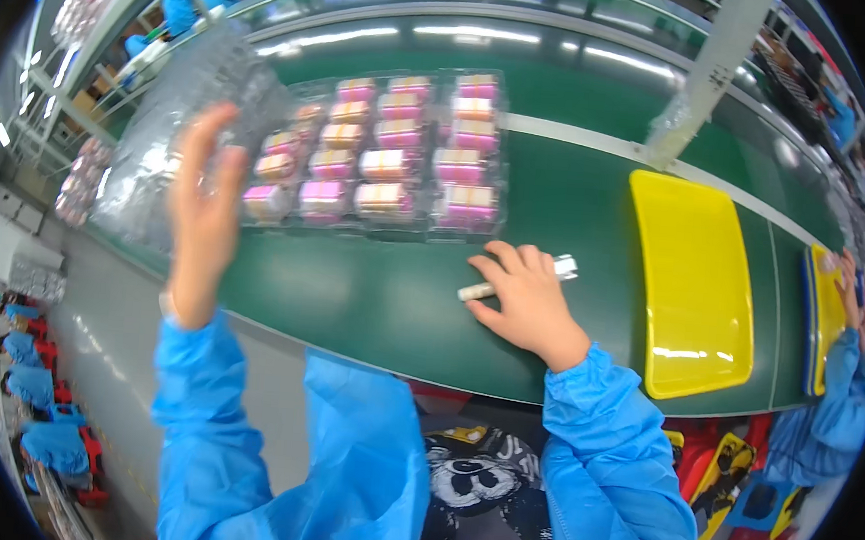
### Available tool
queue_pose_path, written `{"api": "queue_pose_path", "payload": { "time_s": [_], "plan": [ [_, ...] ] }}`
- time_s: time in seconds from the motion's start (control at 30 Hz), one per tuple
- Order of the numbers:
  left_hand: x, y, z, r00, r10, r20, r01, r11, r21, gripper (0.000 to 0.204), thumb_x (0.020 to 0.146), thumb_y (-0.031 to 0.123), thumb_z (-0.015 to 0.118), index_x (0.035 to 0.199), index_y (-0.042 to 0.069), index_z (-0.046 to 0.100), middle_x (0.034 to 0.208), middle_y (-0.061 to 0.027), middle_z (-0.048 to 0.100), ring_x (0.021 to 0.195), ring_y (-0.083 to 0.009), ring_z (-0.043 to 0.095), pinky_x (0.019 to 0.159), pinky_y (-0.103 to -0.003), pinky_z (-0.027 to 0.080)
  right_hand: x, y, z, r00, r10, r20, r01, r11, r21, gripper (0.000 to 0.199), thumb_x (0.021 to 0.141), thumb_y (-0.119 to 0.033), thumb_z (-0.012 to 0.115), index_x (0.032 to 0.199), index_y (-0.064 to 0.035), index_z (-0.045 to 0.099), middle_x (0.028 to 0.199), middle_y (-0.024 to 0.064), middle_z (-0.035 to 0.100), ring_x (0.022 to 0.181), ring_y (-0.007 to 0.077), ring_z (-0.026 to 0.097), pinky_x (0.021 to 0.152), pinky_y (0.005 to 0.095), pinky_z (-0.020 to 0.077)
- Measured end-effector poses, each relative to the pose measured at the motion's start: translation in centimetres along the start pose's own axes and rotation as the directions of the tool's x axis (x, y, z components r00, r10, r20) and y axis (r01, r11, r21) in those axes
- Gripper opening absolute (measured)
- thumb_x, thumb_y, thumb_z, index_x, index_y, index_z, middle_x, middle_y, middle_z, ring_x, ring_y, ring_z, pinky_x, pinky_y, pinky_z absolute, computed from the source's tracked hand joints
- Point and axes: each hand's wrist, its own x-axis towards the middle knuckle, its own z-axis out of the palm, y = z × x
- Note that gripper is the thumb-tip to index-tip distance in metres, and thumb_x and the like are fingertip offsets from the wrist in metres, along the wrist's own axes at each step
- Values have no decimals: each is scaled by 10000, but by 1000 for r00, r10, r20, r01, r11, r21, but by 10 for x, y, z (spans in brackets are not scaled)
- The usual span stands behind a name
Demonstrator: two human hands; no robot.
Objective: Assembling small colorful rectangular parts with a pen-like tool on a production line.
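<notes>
1. One clear compartment tray (pixel 381 146) lay on the green tabletop (pixel 390 307), holding about sixteen pink-and-cream packs (pixel 385 163) in four columns.
2. One crinkled clear plastic sheet (pixel 178 112) was there.
3. One white stick (pixel 517 280) was there.
4. Two yellow trays (pixel 693 278) were there.

bright, glary, perhaps slightly blurred
</notes>
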Motion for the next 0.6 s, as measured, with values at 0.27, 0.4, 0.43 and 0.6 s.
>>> {"api": "queue_pose_path", "payload": {
  "time_s": [0.27, 0.4, 0.43, 0.6],
  "plan": [
    [-39, 136, 17, 898, 436, 52, -356, 791, -497, 362, 947, 187, 593, 1268, 21, 566, 1277, -138, 593, 1251, -259, 516, 1083, -378, 353, 3, 8, 20, 979, -50, -200, 51, 999, 1, 331, 709, -276, 754, 987, -121, 666, 1089, 75, 569, 1016, 295, 497, 921, 447, 361],
    [-62, 139, 62, 906, 411, 98, -300, 791, -534, 360, 935, 194, 602, 1254, 27, 574, 1271, -135, 599, 1248, -258, 518, 1085, -381, 349, -3, 19, 22, 973, 6, -230, -4, 1000, 7, 213, 720, -237, 751, 891, -126, 688, 1016, 65, 566, 989, 288, 491, 925, 447, 357],
    [-66, 140, 66, 907, 405, 111, -288, 794, -536, 360, 932, 195, 604, 1250, 29, 576, 1269, -135, 600, 1247, -258, 519, 1085, -382, 348, -3, 19, 24, 972, 5, -237, -2, 1000, 10, 201, 724, -231, 748, 883, -125, 686, 1014, 66, 565, 990, 289, 490, 926, 447, 357],
    [-77, 137, 77, 911, 388, 141, -263, 809, -525, 357, 918, 203, 615, 1233, 36, 587, 1261, -131, 607, 1244, -257, 522, 1087, -386, 343, -2, 14, 22, 972, 17, -236, -8, 999, 41, 151, 742, -191, 724, 864, -113, 680, 984, 69, 563, 997, 289, 487, 926, 436, 360]
  ]
}}
